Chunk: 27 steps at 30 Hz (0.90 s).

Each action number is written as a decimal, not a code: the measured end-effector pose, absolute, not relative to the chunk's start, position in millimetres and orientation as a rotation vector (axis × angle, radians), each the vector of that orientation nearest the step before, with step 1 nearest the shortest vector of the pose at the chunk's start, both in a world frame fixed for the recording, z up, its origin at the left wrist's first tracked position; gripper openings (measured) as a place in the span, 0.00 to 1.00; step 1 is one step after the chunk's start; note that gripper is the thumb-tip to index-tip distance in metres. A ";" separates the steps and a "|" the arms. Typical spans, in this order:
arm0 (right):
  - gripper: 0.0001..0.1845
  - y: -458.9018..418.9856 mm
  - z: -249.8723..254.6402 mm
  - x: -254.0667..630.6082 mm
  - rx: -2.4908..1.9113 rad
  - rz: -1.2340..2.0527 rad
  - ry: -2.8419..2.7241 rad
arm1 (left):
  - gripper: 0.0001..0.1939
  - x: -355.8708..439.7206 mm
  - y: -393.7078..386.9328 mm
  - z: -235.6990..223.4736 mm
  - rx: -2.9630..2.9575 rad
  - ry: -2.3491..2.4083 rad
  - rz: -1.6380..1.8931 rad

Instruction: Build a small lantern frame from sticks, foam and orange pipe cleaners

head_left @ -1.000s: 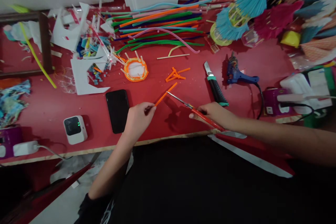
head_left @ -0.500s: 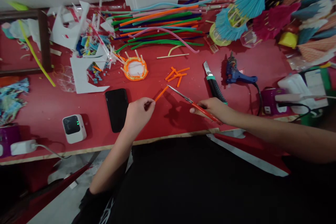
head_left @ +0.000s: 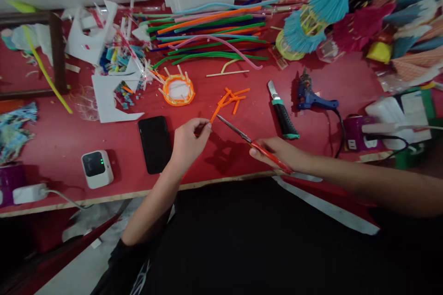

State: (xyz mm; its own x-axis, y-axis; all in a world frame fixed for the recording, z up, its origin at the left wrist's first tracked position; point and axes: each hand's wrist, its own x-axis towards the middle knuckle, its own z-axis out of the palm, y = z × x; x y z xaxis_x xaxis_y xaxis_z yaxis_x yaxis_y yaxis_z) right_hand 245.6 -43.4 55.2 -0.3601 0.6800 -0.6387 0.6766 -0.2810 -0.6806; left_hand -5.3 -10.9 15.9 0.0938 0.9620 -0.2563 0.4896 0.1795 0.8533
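My left hand (head_left: 190, 143) pinches an orange pipe cleaner (head_left: 215, 114), whose free end points up toward several short cut orange pieces (head_left: 236, 98) on the red table. My right hand (head_left: 273, 153) is wrapped round the red handles of a pair of scissors (head_left: 238, 132). The scissors' tips lie just right of the pipe cleaner, near my left fingertips, and the blades look closed. Up and to the left sits a small round basket frame (head_left: 178, 90) with pale upright sticks and orange pipe cleaner woven about its base.
A utility knife (head_left: 283, 113) and a blue glue gun (head_left: 313, 94) lie to the right. A black phone (head_left: 154, 144) and a white device (head_left: 97, 169) are at left. Colored pipe cleaners (head_left: 211, 27) are heaped at the back, beside scraps (head_left: 121, 55).
My left hand has shifted right and slightly up with the pipe cleaner, whose end now reaches the cut pieces. The scissors have moved slightly left and down.
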 end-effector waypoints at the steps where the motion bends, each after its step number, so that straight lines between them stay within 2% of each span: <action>1: 0.38 -43.7 55.1 245.7 -1.774 1.779 -1.888 | 0.13 -4.6 -10.8 14.6 1.440 1.528 0.647; 20: 0.41 -42.7 53.2 248.9 -1.876 1.805 -1.953 | 0.18 1.1 -11.6 10.4 1.497 1.496 0.587; 27: 0.38 -42.1 52.0 253.5 -1.809 1.762 -2.021 | 0.19 4.4 -10.2 8.5 1.517 1.494 0.569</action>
